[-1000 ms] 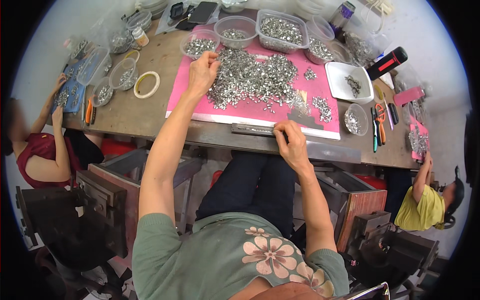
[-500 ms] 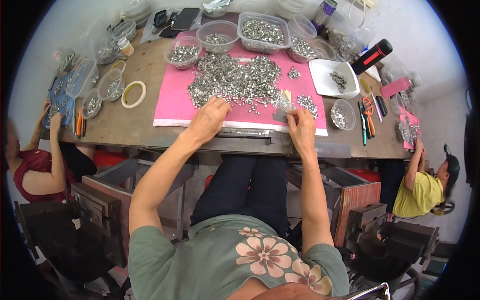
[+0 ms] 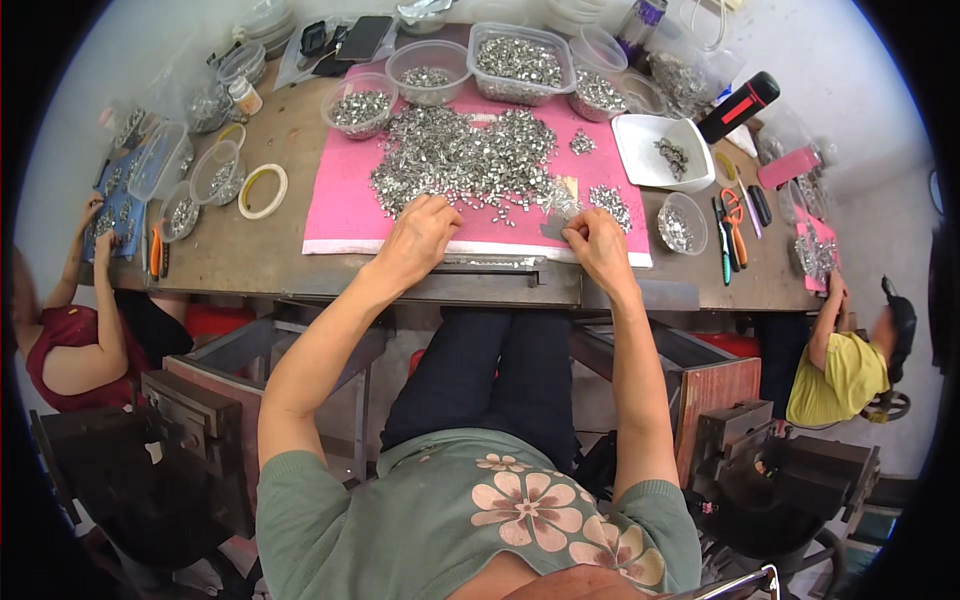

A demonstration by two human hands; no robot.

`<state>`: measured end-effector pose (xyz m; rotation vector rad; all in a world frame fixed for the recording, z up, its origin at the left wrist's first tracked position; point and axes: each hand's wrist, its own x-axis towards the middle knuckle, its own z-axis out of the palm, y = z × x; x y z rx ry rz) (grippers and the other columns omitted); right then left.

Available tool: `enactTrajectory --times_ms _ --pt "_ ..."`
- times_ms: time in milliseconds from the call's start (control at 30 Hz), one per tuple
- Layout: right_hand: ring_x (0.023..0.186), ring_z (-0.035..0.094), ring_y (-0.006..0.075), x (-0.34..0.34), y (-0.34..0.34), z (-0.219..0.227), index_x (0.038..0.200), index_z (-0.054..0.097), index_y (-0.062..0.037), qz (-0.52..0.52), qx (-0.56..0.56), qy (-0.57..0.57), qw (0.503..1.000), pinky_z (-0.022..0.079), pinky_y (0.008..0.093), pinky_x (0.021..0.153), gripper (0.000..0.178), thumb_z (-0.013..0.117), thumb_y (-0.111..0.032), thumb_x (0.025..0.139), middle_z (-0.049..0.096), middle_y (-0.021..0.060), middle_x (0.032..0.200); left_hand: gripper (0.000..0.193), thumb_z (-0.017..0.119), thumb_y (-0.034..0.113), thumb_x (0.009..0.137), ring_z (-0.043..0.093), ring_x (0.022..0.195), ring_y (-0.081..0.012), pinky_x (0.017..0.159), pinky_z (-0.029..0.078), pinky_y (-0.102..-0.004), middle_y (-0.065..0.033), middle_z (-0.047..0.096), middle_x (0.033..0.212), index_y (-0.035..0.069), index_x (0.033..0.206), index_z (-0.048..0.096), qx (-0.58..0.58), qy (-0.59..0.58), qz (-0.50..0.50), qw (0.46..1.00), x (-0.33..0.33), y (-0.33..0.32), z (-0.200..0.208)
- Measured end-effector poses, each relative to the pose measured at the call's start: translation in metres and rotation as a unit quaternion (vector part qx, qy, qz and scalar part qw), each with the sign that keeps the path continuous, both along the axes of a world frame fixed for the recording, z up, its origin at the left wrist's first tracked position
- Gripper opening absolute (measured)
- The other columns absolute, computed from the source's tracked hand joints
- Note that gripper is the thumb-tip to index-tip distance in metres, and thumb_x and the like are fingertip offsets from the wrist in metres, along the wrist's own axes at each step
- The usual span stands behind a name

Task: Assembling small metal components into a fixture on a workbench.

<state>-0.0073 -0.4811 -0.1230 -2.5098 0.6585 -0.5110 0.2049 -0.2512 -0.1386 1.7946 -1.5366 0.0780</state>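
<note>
A large heap of small shiny metal pieces [image 3: 460, 150] is spread over a pink cloth [image 3: 335, 205] on the table. At the heap's near left edge, my left hand [image 3: 422, 238] is closed with its fingers curled down; whatever it may hold is hidden. My right hand [image 3: 600, 245] pinches the edge of a thin grey flat plate [image 3: 553, 229] near the cloth's front edge. Just beyond these fingers lie a few bright metal pieces and a small tan strip [image 3: 571, 188]. A smaller pile of metal pieces [image 3: 610, 205] sits beyond my right hand.
Clear tubs [image 3: 362, 108] of metal pieces stand along the back. At the right are a white tray [image 3: 640, 165], a small tub [image 3: 682, 222], orange-handled pliers [image 3: 735, 225] and a black flask [image 3: 738, 108]. Tape [image 3: 263, 192] lies left. Other people [image 3: 85, 340] work at both ends.
My right hand has moved slightly left and nearer the front edge, with the grey plate at its fingertips. My left hand stays almost in place. The whole view has shifted a little.
</note>
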Motion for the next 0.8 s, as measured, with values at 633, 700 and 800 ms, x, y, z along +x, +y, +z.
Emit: enactTrajectory --times_ms 633,700,800 --pt "0.078 0.063 0.0305 -0.010 0.000 0.013 0.094 0.066 0.0039 0.089 -0.076 -0.016 0.993 0.050 0.0410 0.072 0.009 0.062 0.002 0.086 0.062 0.0148 0.083 0.005 0.063 0.004 0.093 0.058 0.079 -0.0283 0.075 0.046 -0.0380 -0.0118 0.062 0.084 0.000 0.095 0.061 -0.043 0.234 0.026 0.971 -0.045 0.026 0.011" --pt "0.086 0.062 0.0372 -0.013 0.006 0.008 0.094 0.067 0.0030 0.086 -0.076 -0.002 0.993 0.048 0.0449 0.077 0.010 0.061 0.003 0.086 0.061 0.0178 0.090 0.004 0.063 0.004 0.091 0.057 0.083 -0.0279 0.080 0.045 -0.0375 -0.0107 0.062 0.088 0.001 0.094 0.062 -0.071 0.207 0.020 0.976 -0.049 0.024 0.004" --pt "0.087 0.060 0.0370 -0.011 0.013 -0.007 0.095 0.067 0.0018 0.077 -0.133 -0.024 0.988 0.048 0.0453 0.077 0.010 0.061 0.003 0.087 0.060 0.0175 0.091 0.005 0.064 0.004 0.090 0.056 0.085 -0.0283 0.080 0.045 -0.0375 -0.0107 0.062 0.090 0.001 0.094 0.062 -0.080 0.217 0.031 0.972 -0.057 0.022 0.000"
